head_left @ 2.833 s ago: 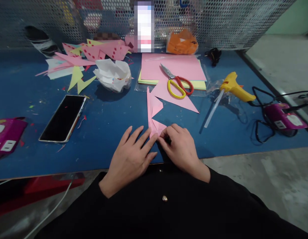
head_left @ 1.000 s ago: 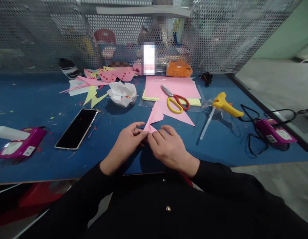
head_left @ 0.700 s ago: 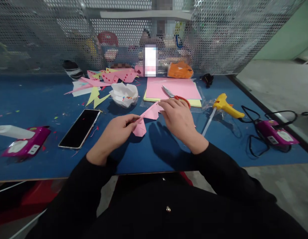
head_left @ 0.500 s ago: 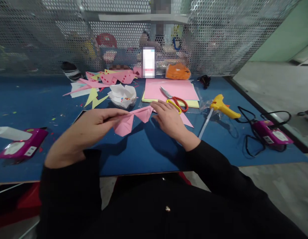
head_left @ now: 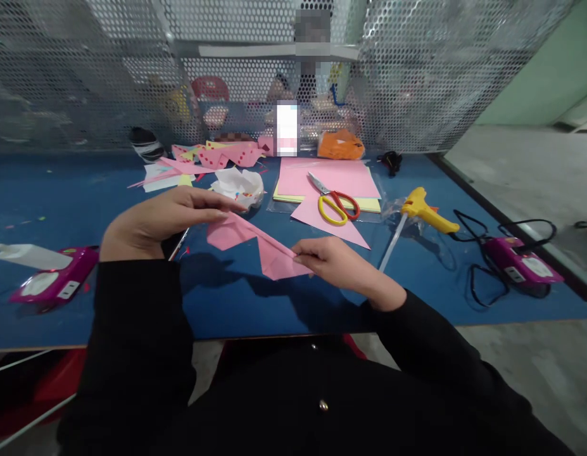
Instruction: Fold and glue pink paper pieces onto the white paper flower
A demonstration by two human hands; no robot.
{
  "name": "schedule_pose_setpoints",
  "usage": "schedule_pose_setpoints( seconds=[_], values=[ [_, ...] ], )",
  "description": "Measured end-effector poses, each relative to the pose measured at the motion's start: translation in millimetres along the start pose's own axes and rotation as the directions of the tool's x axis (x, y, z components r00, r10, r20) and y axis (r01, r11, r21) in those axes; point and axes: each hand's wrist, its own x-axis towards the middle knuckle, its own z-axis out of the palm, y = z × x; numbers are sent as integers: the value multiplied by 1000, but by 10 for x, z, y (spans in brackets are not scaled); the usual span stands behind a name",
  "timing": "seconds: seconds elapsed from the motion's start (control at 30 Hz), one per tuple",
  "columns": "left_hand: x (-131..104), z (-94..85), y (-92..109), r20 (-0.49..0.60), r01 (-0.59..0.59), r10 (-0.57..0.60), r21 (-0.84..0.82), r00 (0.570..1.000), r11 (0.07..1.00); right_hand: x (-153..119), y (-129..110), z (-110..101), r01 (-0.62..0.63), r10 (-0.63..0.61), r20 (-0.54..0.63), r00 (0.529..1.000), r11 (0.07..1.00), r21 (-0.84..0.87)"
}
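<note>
Head view: we hold folded pink paper above the tabletop, left hand and right hand pinching opposite ends between fingers.

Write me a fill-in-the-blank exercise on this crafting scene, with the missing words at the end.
The folded paper held by the left hand and right hand is ____ in colour. The scissors have one red loop and one ____ loop. The glue gun lies to the ____ of the scissors.

Missing words: pink; yellow; right.
</note>
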Motion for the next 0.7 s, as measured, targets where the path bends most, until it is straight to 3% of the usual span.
schedule_pose_setpoints(
  seconds=[0.1,0.2,0.23,0.27,0.37,0.5,0.6,0.7],
  values=[
    [219,124,-95,-191,30,-38,-49,981,998,-139,61,72,-146,149,-11,989,978,152],
    [285,358,-55,-399,36,-6,68,917,997,-255,142,198,-265,315,-86,945,894,362],
    [253,466,-18,-412,28,10,85,911,996,-285,157,241,-287,359,-106,927,862,418],
    [194,590,24,-399,3,44,115,916,993,-309,162,278,-299,394,-125,910,837,459],
    [-84,1014,140,-149,-257,311,300,939,919,-352,141,359,-325,446,-150,882,808,491],
    [-393,1478,199,-78,-364,459,499,885,786,-358,117,433,-335,459,-129,879,788,517],
    [-445,1620,194,-104,-363,551,650,828,668,-343,123,483,-321,457,-106,883,753,575],
    [-427,1646,185,-116,-349,633,752,765,559,-337,113,488,-324,448,-150,881,803,500]
  ],
)
